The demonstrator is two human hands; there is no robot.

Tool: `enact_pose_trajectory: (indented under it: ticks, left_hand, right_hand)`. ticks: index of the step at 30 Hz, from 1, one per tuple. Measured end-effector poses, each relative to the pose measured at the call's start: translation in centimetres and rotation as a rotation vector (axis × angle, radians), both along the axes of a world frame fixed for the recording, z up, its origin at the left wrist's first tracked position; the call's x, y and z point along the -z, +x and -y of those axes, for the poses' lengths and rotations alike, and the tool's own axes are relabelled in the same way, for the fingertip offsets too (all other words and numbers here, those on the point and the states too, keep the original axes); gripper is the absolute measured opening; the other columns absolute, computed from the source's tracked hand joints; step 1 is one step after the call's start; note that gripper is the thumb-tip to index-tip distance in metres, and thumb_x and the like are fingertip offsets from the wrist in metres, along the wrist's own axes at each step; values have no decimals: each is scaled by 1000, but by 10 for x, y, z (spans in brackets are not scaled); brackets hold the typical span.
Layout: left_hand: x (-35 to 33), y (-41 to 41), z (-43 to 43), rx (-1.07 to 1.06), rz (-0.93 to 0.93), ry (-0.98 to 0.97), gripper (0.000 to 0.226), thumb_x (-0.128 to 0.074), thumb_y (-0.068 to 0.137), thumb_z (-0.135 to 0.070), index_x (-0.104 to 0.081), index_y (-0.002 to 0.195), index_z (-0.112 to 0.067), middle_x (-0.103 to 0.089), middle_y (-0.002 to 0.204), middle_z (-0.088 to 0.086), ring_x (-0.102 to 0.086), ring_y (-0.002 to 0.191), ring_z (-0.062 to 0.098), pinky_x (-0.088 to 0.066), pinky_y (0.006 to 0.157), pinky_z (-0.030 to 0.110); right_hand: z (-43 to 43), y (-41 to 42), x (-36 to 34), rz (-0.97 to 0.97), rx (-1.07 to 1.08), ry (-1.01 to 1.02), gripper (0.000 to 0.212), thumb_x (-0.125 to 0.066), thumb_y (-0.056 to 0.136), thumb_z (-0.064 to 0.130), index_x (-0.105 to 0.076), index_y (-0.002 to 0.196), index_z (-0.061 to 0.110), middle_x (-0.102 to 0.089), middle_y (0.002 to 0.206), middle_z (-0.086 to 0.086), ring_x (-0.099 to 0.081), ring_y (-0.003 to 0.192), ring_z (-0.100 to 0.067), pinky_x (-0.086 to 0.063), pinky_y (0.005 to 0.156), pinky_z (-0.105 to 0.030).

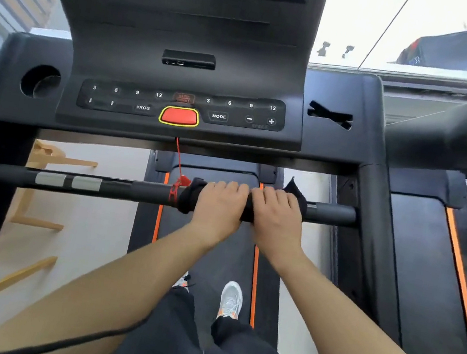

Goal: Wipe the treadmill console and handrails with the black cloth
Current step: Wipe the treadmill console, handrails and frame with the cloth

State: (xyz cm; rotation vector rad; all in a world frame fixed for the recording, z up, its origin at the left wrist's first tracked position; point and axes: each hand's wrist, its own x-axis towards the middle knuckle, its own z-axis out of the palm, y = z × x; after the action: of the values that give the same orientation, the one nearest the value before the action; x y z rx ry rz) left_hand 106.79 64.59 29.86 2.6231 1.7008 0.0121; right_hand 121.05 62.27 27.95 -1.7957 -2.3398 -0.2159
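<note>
bar (102, 185) runs left-right | both hands side by side, clamped on cloth (189, 197) around it | left hand (219, 202) nearer long bare part | right hand (276, 214) nearer short end | console (182, 107) above, maybe unwiped

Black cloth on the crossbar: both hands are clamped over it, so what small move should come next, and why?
Probably slide both hands, left and right, with the black cloth leftward along the crossbar: the longer bare stretch, including the silver sensor pads, lies on that side.

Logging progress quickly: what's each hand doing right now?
Left hand: closed on the black cloth around the crossbar.
Right hand: closed on the same cloth.
</note>
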Motion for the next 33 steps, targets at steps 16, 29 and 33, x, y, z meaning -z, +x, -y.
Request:
enact_pose_trajectory:
  ticks: [16, 29, 33]
  left_hand:
    - [-6, 30, -8, 66, -104, -112, 15, -54, 88, -29, -54, 98, -19, -69, 91, 3, -68, 78, 30, -34, 57, 34]
    - [3, 32, -11, 70, -113, -88, 22, -74, 72, -29, -58, 81, -19, -62, 68, 1, -62, 57, 26, -33, 47, 30]
    - [9, 40, -11, 44, -75, -16, 15, -67, 78, -22, -57, 88, -19, -66, 74, 2, -66, 64, 28, -32, 50, 31]
  right_hand:
    - [-16, 36, -5, 124, -84, -101, 17, -69, 63, 15, -55, 73, 17, -59, 63, -3, -59, 56, -29, -42, 51, -34]
    - [-19, 38, -16, 114, -43, -251, 32, -78, 63, 28, -52, 81, 20, -63, 75, -3, -62, 68, -29, -39, 57, -35]
    - [-17, 44, -8, 96, -52, -180, 30, -76, 62, 21, -53, 82, 18, -61, 72, -2, -60, 65, -29, -42, 58, -36]
